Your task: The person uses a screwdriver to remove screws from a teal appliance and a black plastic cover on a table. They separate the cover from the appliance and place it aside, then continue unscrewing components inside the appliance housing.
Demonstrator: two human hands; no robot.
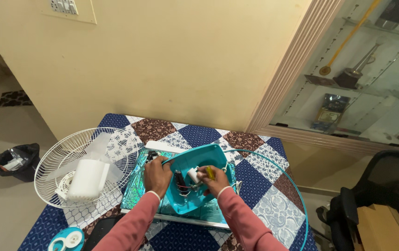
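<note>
Soft, warm room light, a clear picture

The wall (pixel 185 60) looked evenly lit. Glare shone on the glass cabinet (pixel 371 69) at two o'clock. Small shadows sat under the hands. Edges bent a little.

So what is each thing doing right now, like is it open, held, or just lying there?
Teal fan housing: open side up, wires and parts showing inside.
Left hand: gripping the housing's rim.
Right hand: closed on a yellow-handled tool, tip inside the housing.
White fan grille: taken off, lying flat on the quilt.
White fan motor cover: resting on the grille.
Teal ring: loose, lying on the quilt.
</note>
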